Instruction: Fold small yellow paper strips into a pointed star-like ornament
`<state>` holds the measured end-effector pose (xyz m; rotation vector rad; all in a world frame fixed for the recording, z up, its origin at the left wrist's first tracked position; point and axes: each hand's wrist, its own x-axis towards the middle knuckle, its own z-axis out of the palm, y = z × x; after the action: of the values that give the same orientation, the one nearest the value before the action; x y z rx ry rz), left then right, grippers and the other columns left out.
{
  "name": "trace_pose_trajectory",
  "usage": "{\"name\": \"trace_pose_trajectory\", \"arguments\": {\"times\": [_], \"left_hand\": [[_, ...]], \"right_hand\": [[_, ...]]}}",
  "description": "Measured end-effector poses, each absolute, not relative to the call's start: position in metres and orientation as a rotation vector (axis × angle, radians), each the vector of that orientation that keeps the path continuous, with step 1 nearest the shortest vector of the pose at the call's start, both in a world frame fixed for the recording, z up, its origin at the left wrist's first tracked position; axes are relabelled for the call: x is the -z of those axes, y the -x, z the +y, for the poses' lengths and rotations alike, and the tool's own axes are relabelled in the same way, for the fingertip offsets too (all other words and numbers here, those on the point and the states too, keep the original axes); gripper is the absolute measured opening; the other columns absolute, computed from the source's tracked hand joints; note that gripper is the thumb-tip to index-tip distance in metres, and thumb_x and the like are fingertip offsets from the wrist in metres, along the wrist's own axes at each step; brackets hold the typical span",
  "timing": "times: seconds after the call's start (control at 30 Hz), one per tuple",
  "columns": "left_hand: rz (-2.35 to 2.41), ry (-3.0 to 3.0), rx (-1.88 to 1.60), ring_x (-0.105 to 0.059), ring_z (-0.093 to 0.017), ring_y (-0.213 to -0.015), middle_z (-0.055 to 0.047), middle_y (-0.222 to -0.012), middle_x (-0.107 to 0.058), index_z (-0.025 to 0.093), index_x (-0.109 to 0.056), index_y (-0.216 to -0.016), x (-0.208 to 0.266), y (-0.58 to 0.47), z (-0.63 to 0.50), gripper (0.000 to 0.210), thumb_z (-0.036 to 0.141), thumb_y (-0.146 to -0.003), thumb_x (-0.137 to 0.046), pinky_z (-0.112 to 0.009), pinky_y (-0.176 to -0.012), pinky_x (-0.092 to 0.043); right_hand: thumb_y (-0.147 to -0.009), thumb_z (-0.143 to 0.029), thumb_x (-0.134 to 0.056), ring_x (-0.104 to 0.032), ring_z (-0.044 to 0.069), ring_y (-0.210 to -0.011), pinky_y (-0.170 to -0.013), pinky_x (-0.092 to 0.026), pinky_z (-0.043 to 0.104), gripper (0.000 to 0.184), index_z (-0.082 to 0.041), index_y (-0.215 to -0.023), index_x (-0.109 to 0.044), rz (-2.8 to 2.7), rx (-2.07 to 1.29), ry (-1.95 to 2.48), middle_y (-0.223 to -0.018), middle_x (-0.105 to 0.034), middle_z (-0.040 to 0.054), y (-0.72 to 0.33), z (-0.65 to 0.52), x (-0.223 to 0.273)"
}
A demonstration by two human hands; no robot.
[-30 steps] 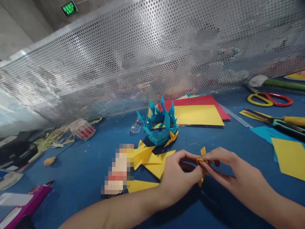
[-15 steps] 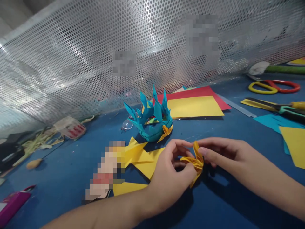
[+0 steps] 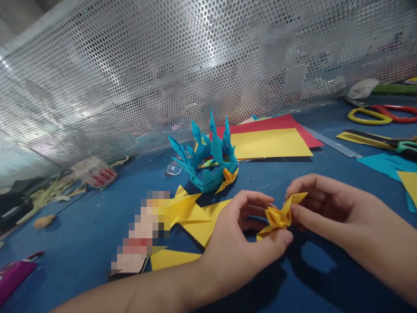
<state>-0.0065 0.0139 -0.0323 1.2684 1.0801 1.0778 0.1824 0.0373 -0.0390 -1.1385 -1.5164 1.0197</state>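
Between my two hands is a small folded yellow origami piece point(image 3: 279, 217) with several pointed flaps. My left hand point(image 3: 243, 234) curls around its left and lower side, the thumb pressed against its base. Thumb and fingers of my right hand point(image 3: 329, 208) pinch its upper right flap. Beyond them stands a blue paper crown point(image 3: 208, 171) with tall points. A smaller orange-yellow folded piece point(image 3: 227, 179) leans on the crown's front right. Folded yellow paper point(image 3: 195, 217) lies left of my left hand.
Behind the crown lie a yellow sheet point(image 3: 270, 144) and a red sheet point(image 3: 283, 121). Yellow-and-red-handled scissors point(image 3: 369, 116), dark-bladed scissors point(image 3: 374, 137) and blue paper point(image 3: 387, 165) are at right. A clear cup point(image 3: 94, 170) and purple object point(image 3: 16, 276) sit at left. Perforated metal point(image 3: 130, 95) bounds the back.
The yellow origami piece has turned, its upper flap now pointing right instead of up. My right hand has moved right and slightly up, and my left thumb has shifted right along the base.
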Motion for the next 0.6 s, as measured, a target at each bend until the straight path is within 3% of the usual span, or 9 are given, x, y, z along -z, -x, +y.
{"name": "trace_pose_trajectory", "arguments": {"times": [0.07, 0.17, 0.3, 0.43, 0.6], "left_hand": [[1.040, -1.294, -1.052, -0.075, -0.017, -0.087, -0.002, -0.093, -0.079, 0.023, -0.073, -0.093, 0.032, 0.007, 0.014, 0.025, 0.027, -0.073, -0.086, -0.026, -0.081, -0.060], [0.990, -1.298, -1.101, -0.070, -0.015, -0.080, -0.001, -0.085, -0.076, 0.021, -0.072, -0.086, 0.033, 0.007, 0.015, 0.016, 0.028, -0.079, -0.085, -0.024, -0.078, -0.058], [0.970, -1.210, -1.138, -0.066, -0.015, -0.077, -0.001, -0.081, -0.073, 0.020, -0.071, -0.080, 0.032, 0.008, 0.016, 0.024, 0.029, -0.075, -0.093, -0.024, -0.072, -0.057], [0.940, -1.127, -1.152, -0.068, -0.014, -0.079, 0.000, -0.081, -0.076, 0.019, -0.073, -0.081, 0.029, 0.009, 0.015, 0.037, 0.034, -0.069, -0.105, -0.022, -0.078, -0.057], [0.903, -1.068, -1.167, -0.069, -0.011, -0.079, 0.004, -0.081, -0.076, 0.020, -0.080, -0.087, 0.028, 0.008, 0.015, 0.038, 0.034, -0.066, -0.109, -0.019, -0.079, -0.057]], "right_hand": [[-0.070, -0.080, -0.086, -0.077, 0.027, -0.058, -0.045, -0.061, 0.029, 0.054, -0.030, -0.090, -0.079, -1.535, -1.021, 1.124, -0.066, -0.079, 0.0041, -0.183, 0.036, 0.037], [-0.071, -0.082, -0.085, -0.079, 0.028, -0.061, -0.049, -0.064, 0.030, 0.053, -0.030, -0.079, -0.083, -1.581, -0.982, 1.120, -0.071, -0.082, 0.0067, -0.185, 0.036, 0.034], [-0.071, -0.086, -0.083, -0.079, 0.029, -0.068, -0.061, -0.068, 0.035, 0.054, -0.032, -0.071, -0.084, -1.582, -0.889, 1.143, -0.078, -0.083, 0.0073, -0.186, 0.038, 0.039], [-0.081, -0.080, -0.081, -0.080, 0.033, -0.080, -0.065, -0.068, 0.038, 0.047, -0.033, -0.083, -0.086, -1.561, -0.734, 1.191, -0.076, -0.080, 0.0066, -0.189, 0.029, 0.055], [-0.083, -0.073, -0.084, -0.079, 0.032, -0.081, -0.065, -0.068, 0.037, 0.041, -0.033, -0.090, -0.088, -1.596, -0.546, 1.140, -0.078, -0.080, 0.0063, -0.188, 0.017, 0.067]]}}
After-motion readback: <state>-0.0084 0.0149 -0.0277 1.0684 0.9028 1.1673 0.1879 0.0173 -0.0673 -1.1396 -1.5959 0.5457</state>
